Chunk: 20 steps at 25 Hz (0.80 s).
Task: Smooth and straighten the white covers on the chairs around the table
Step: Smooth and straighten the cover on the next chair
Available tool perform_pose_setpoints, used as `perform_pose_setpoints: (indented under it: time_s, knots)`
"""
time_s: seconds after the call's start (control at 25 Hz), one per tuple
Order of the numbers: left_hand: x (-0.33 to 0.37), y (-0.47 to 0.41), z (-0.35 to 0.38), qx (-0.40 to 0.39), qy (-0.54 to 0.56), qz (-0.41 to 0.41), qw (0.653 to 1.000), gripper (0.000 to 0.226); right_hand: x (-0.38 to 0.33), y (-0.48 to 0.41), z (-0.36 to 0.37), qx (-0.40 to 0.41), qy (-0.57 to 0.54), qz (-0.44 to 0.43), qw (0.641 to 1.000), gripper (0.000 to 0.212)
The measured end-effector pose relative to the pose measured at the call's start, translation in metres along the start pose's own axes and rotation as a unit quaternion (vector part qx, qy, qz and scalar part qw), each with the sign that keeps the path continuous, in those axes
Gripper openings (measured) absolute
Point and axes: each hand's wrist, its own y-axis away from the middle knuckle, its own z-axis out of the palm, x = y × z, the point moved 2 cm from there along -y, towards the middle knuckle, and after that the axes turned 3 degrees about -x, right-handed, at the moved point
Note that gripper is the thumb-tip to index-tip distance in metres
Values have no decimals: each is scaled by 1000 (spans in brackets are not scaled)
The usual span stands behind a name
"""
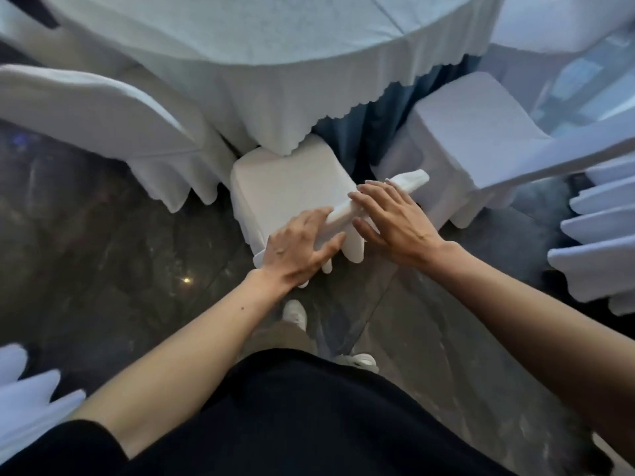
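A chair in a white cover [285, 183] stands directly in front of me, its seat pushed partly under the round table [240, 46]. Both hands rest on the top edge of its backrest. My left hand [299, 247] grips the left part of the backrest top, fingers over the front and thumb behind. My right hand [391, 218] lies on the right part with its fingers spread over the cloth and thumb at the back. The cover's skirt hangs in folds below my hands.
Covered chairs stand to the left [96, 111] and right [474, 132] of this one. More white covers show at the right edge [598, 235] and lower left [27, 396]. The white tablecloth hangs over a blue underskirt [378, 128]. Dark polished floor lies all around my feet.
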Motion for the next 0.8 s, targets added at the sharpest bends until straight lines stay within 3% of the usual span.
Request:
perform_pose_setpoints:
  time_s: [0.16, 0.44, 0.8]
  knots:
    - [-4, -5, 8, 25, -41, -11, 999, 51, 12, -21, 4, 16, 15, -9, 1000, 48]
    - [-24, -26, 16, 138, -103, 116, 978, 45, 28, -54, 7, 57, 13, -13, 998, 42]
    - [-39, -92, 14, 145, -99, 138, 975, 48, 79, -106, 10, 95, -6, 0, 995, 39]
